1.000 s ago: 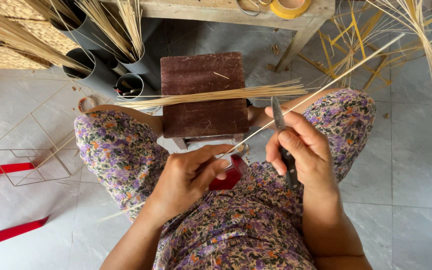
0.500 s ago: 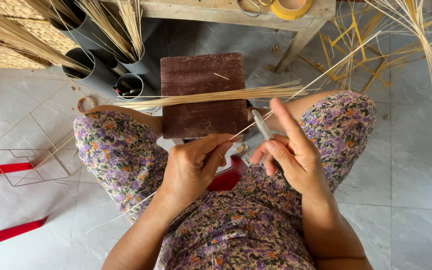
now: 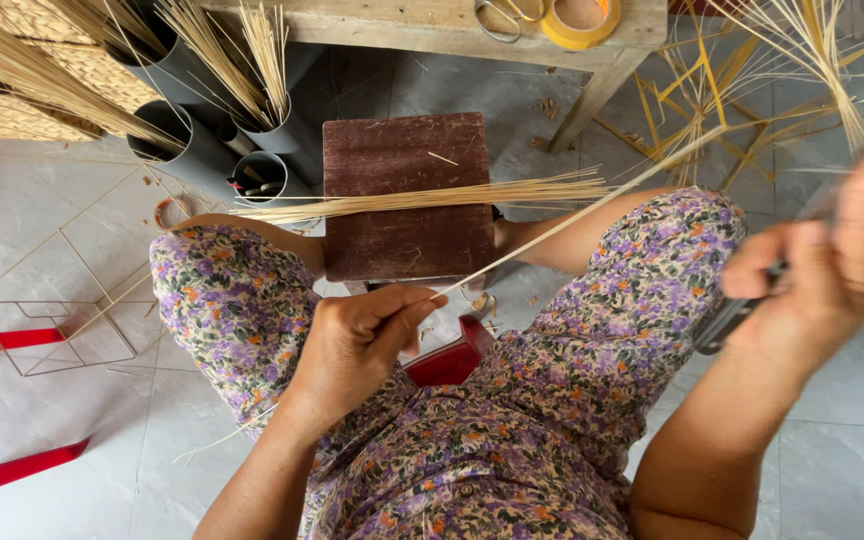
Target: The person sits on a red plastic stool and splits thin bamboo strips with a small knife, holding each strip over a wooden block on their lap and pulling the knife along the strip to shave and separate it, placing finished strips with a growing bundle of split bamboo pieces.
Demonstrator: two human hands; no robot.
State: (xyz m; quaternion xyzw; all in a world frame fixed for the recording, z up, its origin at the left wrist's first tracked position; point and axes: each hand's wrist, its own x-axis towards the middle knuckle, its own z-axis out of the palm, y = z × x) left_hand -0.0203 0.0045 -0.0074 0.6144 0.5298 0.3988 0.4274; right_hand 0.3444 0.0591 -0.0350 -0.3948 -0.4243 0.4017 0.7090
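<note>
Leftmost, red bars (image 3: 12, 470) lie on the tiled floor, with a thin wire frame (image 3: 52, 300) beside them. Grey tubes (image 3: 202, 150) above hold bundles of pale straw. Then the left hand (image 3: 357, 345), over the left knee, fingers pinched shut on a long thin bamboo strip (image 3: 572, 215) that runs up and to the right from the fingertips. Centre: a dark red wooden stool (image 3: 402, 200) between the knees, with a loose bundle of thin sticks (image 3: 432, 198) lying crosswise on it. A red object (image 3: 447, 360) sits just below the stool, partly hidden by the lap. Up top, a wooden table (image 3: 432, 25) carries scissors (image 3: 502, 15) and a roll of yellow tape (image 3: 580, 18). Right hand (image 3: 812, 275) is raised well apart from the left, blurred, fingers closed around a dark knife handle (image 3: 727, 320); the blade is not visible. More yellow strips (image 3: 752, 90) are scattered behind on the floor.
</note>
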